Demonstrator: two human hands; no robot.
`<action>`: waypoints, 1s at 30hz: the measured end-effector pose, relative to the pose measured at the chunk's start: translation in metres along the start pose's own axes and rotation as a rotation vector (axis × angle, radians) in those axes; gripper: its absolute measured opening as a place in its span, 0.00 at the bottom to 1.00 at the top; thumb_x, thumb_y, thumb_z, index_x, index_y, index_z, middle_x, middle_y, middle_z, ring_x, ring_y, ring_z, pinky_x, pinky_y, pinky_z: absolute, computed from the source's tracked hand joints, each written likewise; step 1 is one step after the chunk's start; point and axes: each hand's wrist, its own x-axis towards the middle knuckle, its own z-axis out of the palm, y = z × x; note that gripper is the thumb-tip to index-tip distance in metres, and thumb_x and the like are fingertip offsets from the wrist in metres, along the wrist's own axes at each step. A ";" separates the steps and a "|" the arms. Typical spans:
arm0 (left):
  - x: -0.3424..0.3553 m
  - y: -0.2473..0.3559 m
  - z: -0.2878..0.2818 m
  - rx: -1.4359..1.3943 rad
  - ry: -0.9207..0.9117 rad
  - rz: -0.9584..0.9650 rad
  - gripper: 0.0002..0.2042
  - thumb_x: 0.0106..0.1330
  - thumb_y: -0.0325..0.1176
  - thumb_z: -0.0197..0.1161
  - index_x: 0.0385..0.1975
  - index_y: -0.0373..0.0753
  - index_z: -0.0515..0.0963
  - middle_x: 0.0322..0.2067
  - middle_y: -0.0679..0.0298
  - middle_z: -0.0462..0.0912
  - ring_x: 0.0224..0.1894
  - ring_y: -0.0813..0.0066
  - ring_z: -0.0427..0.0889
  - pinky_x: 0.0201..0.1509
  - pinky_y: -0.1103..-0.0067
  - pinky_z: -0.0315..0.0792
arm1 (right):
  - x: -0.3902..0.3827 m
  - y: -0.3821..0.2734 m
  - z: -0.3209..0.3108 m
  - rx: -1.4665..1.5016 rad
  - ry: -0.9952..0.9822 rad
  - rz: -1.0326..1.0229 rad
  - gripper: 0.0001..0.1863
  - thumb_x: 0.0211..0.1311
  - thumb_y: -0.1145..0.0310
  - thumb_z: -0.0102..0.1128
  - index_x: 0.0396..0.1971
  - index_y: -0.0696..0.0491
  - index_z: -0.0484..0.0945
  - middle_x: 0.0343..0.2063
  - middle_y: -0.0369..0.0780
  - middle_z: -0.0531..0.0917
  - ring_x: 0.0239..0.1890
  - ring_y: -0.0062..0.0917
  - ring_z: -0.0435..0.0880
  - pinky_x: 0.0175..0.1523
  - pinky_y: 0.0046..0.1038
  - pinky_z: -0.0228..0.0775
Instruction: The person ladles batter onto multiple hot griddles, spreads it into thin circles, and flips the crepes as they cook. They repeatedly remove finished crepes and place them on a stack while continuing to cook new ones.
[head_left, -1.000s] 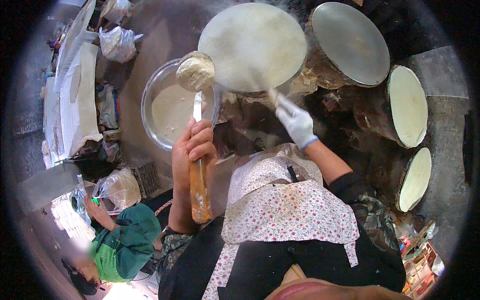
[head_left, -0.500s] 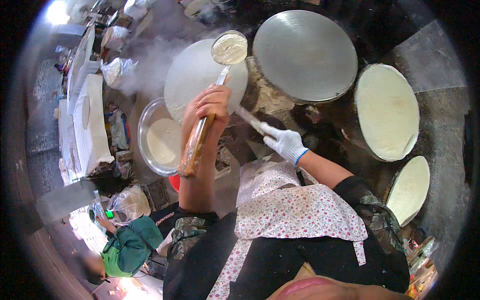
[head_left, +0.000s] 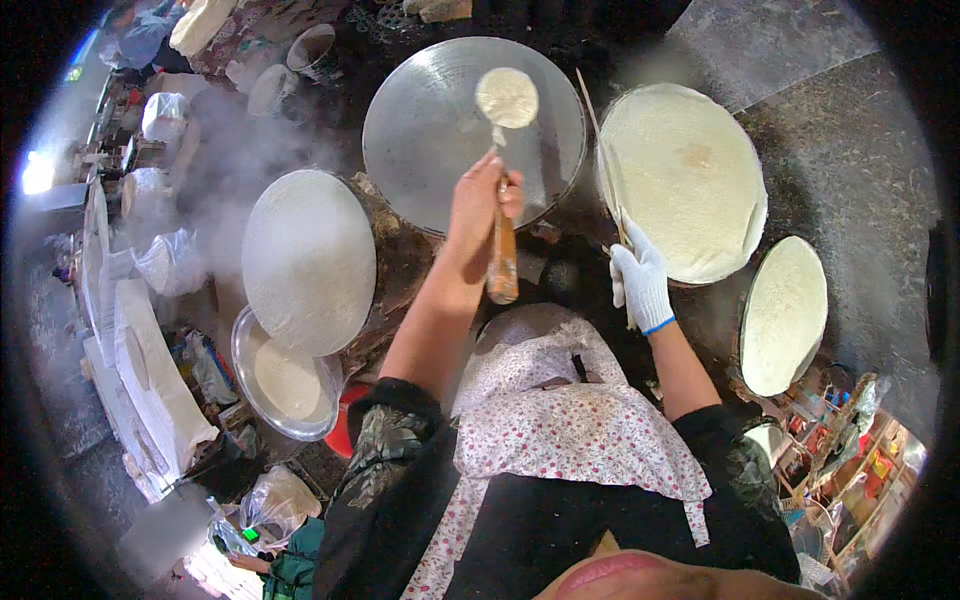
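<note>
My bare left hand [head_left: 480, 208] is wrapped round the wooden handle of a ladle [head_left: 507, 98]. Pale batter covers the ladle's round bowl, which hangs over a bare grey round griddle [head_left: 425, 130]. To the right, my right hand [head_left: 641, 272], in a white glove with a blue cuff, grips a long thin flat stick [head_left: 606, 160]. The stick points away from me along the left edge of a griddle spread with a large pale pancake [head_left: 690, 180]. On the left, a steaming griddle carries a thin whitish layer [head_left: 308, 260].
A metal basin [head_left: 290, 385] of batter stands near left, beside a red container [head_left: 349, 420]. Another pale pancake [head_left: 785, 315] lies at the right. White cloth-covered stacks [head_left: 160, 375] stand far left. A co-worker's green sleeve [head_left: 295, 560] shows at the lower left. Steam drifts over the left side.
The view has swung rightward. My left hand has carried the ladle from above the steaming left griddle to the bare one. My right hand has moved the stick to the right-hand pancake's edge.
</note>
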 end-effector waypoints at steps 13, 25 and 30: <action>0.076 -0.018 -0.019 1.791 0.159 0.850 0.27 0.69 0.29 0.61 0.70 0.50 0.74 0.33 0.51 0.87 0.37 0.51 0.88 0.39 0.56 0.79 | -0.005 0.080 0.043 -0.099 0.312 -0.115 0.32 0.73 0.68 0.63 0.75 0.54 0.68 0.46 0.38 0.83 0.39 0.17 0.78 0.45 0.22 0.73; 0.033 0.093 -0.145 0.584 0.387 0.768 0.21 0.81 0.33 0.48 0.70 0.36 0.73 0.20 0.67 0.75 0.15 0.82 0.70 0.15 0.80 0.63 | 0.058 0.008 0.147 -0.526 0.414 -0.428 0.25 0.75 0.53 0.55 0.66 0.46 0.76 0.39 0.58 0.86 0.43 0.53 0.86 0.49 0.44 0.77; -0.098 0.054 -0.154 0.736 0.340 0.515 0.25 0.82 0.29 0.48 0.78 0.39 0.62 0.21 0.69 0.74 0.15 0.85 0.68 0.16 0.84 0.64 | 0.057 0.025 0.146 -0.525 0.484 -0.245 0.26 0.75 0.52 0.55 0.69 0.42 0.76 0.42 0.51 0.88 0.43 0.48 0.88 0.51 0.42 0.79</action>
